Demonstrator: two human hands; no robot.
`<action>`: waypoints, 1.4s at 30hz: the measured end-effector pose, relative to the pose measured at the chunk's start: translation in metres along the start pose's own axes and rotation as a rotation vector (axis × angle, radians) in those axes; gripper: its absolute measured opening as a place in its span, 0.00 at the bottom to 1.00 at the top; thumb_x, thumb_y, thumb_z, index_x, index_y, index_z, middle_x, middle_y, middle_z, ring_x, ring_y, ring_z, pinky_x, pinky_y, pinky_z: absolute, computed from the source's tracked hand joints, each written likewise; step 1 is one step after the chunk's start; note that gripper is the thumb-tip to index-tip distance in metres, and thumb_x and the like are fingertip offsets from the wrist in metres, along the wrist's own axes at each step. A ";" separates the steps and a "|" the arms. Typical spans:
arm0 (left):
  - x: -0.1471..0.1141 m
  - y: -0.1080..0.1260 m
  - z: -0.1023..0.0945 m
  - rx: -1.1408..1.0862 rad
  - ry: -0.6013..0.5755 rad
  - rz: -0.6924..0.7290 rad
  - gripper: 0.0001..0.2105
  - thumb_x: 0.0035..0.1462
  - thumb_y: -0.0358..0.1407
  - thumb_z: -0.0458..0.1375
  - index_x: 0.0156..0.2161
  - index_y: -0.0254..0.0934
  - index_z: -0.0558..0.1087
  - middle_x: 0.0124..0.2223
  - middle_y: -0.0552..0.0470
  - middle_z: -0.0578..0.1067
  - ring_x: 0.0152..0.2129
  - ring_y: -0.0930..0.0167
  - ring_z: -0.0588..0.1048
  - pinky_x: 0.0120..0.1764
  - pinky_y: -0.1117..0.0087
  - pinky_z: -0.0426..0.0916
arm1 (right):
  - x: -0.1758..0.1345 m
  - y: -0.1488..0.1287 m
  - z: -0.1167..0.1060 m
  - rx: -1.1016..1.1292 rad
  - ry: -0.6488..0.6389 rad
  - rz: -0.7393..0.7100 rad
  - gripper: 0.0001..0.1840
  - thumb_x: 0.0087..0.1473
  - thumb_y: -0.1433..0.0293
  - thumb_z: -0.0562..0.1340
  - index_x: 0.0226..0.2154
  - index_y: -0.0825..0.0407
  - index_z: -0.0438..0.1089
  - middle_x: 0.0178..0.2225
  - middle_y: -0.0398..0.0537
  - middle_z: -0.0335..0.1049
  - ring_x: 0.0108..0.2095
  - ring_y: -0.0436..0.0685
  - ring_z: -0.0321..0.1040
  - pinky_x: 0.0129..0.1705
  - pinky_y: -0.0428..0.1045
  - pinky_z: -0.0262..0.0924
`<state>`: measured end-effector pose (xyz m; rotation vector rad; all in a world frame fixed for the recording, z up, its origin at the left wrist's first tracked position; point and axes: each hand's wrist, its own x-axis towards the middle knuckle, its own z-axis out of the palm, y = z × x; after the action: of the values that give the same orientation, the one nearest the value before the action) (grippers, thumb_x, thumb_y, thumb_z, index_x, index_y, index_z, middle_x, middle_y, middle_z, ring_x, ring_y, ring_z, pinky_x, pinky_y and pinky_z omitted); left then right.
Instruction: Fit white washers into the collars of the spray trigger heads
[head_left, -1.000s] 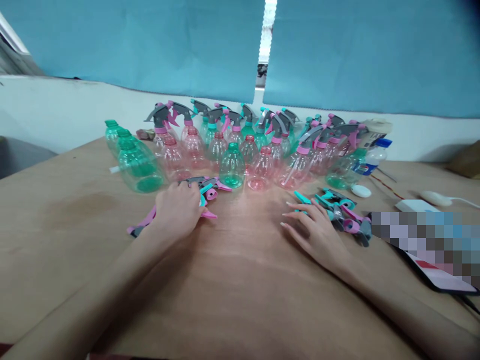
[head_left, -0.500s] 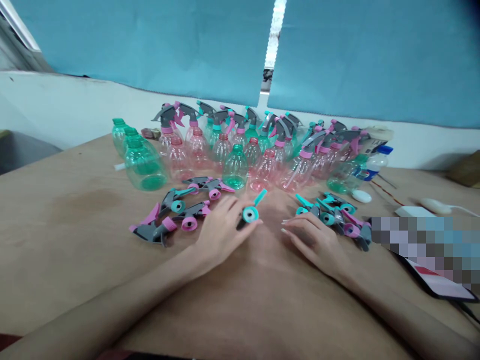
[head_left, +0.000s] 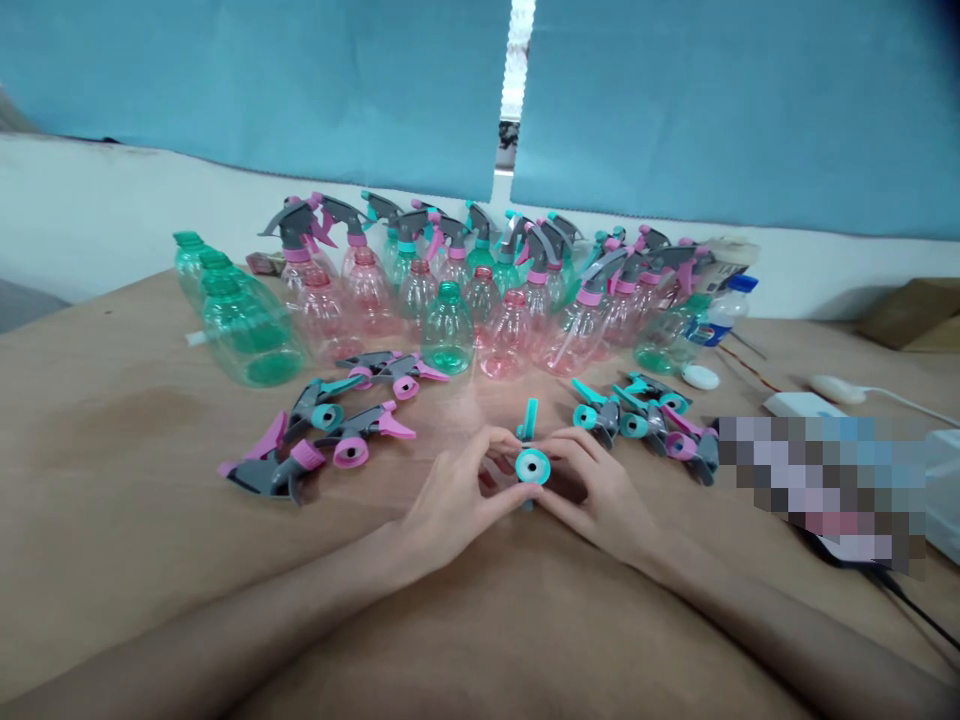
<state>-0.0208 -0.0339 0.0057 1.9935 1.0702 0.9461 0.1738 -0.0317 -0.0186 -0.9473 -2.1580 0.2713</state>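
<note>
The left hand (head_left: 454, 497) and right hand (head_left: 604, 492) grasp a teal sprayer (head_left: 532, 467) in front of the green bottle (head_left: 448, 335); work looks part done: fitted bottles (head_left: 536, 297) stand behind it, open bottles (head_left: 505, 342) beside it, loose sprayers (head_left: 271, 475) front-left and front-right, table (head_left: 135, 540) showing between; the table's left edge lies well left of that bottle.

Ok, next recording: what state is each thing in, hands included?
Spray head: held, its round opening facing the camera.
Left hand: fingers closed on it.
Right hand: fingers closed on it.
Loose spray heads: lying on the table.
Green bottle, centre front: upright, no spray head.
Left green bottles: upright, no spray heads.
Back bottles: spray heads fitted.
Labelled bottle: blue cap on.
</note>
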 end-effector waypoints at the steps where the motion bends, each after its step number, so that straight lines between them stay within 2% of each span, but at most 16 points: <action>1: 0.000 0.000 0.000 0.006 -0.007 -0.006 0.13 0.54 0.40 0.62 0.42 0.39 0.66 0.37 0.54 0.76 0.29 0.72 0.76 0.28 0.72 0.71 | 0.000 0.001 0.000 -0.002 0.006 -0.005 0.15 0.55 0.68 0.61 0.46 0.49 0.63 0.42 0.51 0.65 0.44 0.58 0.67 0.43 0.55 0.67; 6: -0.002 -0.001 -0.002 0.044 -0.062 -0.033 0.13 0.56 0.41 0.60 0.42 0.38 0.64 0.38 0.53 0.76 0.30 0.70 0.77 0.30 0.71 0.72 | -0.001 0.001 -0.001 -0.029 0.066 -0.024 0.16 0.53 0.71 0.62 0.46 0.50 0.64 0.44 0.53 0.64 0.47 0.60 0.65 0.46 0.56 0.66; 12: 0.000 -0.003 -0.004 0.090 -0.128 0.021 0.11 0.58 0.34 0.57 0.45 0.40 0.63 0.43 0.53 0.76 0.39 0.69 0.76 0.41 0.67 0.71 | 0.000 0.005 -0.005 -0.080 0.101 0.036 0.16 0.53 0.70 0.63 0.46 0.50 0.64 0.51 0.56 0.60 0.53 0.62 0.61 0.53 0.59 0.62; 19: 0.000 -0.006 -0.004 0.142 -0.108 0.022 0.16 0.57 0.32 0.57 0.49 0.41 0.61 0.41 0.53 0.74 0.35 0.71 0.74 0.36 0.70 0.70 | 0.001 0.008 -0.006 -0.071 0.066 0.038 0.17 0.53 0.72 0.61 0.47 0.50 0.63 0.52 0.56 0.61 0.55 0.62 0.61 0.53 0.59 0.62; 25: 0.002 -0.007 -0.007 0.243 -0.182 0.001 0.09 0.57 0.31 0.56 0.44 0.39 0.65 0.37 0.54 0.73 0.31 0.71 0.72 0.33 0.70 0.67 | 0.005 0.005 -0.006 -0.020 -0.151 -0.020 0.17 0.57 0.72 0.58 0.49 0.48 0.62 0.47 0.50 0.69 0.52 0.58 0.64 0.52 0.57 0.64; 27: 0.002 -0.008 -0.007 0.281 -0.191 -0.009 0.09 0.57 0.31 0.56 0.44 0.39 0.65 0.37 0.53 0.73 0.31 0.70 0.72 0.32 0.70 0.67 | 0.006 0.004 -0.006 -0.019 -0.181 -0.024 0.16 0.57 0.72 0.58 0.48 0.48 0.63 0.48 0.49 0.70 0.52 0.58 0.63 0.53 0.58 0.63; 35: 0.001 -0.010 -0.006 0.293 -0.180 0.014 0.11 0.57 0.31 0.55 0.45 0.39 0.64 0.37 0.53 0.72 0.31 0.71 0.71 0.31 0.70 0.66 | 0.004 0.010 -0.004 0.005 -0.133 -0.009 0.18 0.56 0.70 0.60 0.50 0.47 0.63 0.47 0.48 0.71 0.52 0.59 0.64 0.52 0.59 0.63; 42: 0.001 -0.004 -0.008 0.252 -0.145 0.036 0.10 0.56 0.31 0.56 0.44 0.39 0.65 0.37 0.53 0.71 0.29 0.72 0.71 0.32 0.71 0.66 | 0.004 0.007 -0.006 0.046 -0.054 0.022 0.15 0.56 0.68 0.62 0.47 0.47 0.65 0.44 0.47 0.73 0.48 0.58 0.66 0.49 0.57 0.65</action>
<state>-0.0286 -0.0295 0.0073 2.2544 1.1203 0.6996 0.1802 -0.0245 -0.0155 -0.9475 -2.1823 0.3593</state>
